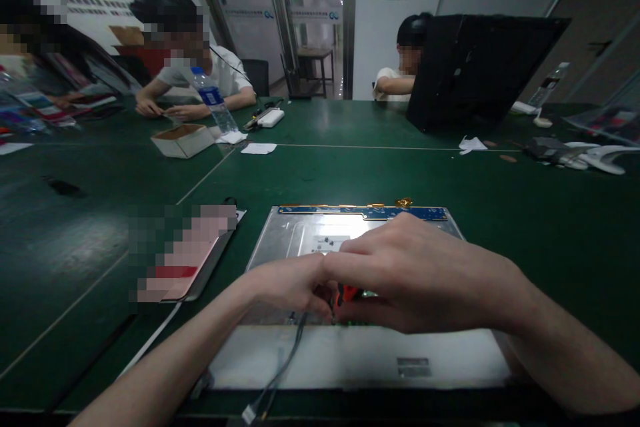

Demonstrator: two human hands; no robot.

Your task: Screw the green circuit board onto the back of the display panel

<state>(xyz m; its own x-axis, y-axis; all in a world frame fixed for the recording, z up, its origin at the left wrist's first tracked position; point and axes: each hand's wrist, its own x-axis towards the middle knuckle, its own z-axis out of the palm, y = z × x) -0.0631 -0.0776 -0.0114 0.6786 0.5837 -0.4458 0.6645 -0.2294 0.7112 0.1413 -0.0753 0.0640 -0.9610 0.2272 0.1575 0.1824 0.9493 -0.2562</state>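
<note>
A flat metal-backed panel (270, 233) lies before me, with a blue circuit strip (363, 213) along its far edge and a white band (360, 353) along its near side. Over its middle, my left hand (300, 283) has its fingers bent and pressed together beside a dark cable (296, 347); what they pinch is too hidden to name. My right hand (400, 273) is closed around a small red and black tool (347, 293), its fingers touching the left ones. The cable runs toward me and ends in a white connector (249, 413).
Left of the panel lies a phone-like device (193, 260) with a white cord (153, 338). Farther off on the green table (330, 173) are an open box (183, 141), a bottle (215, 101), paper scraps and a large black screen (480, 70). Several people sit beyond.
</note>
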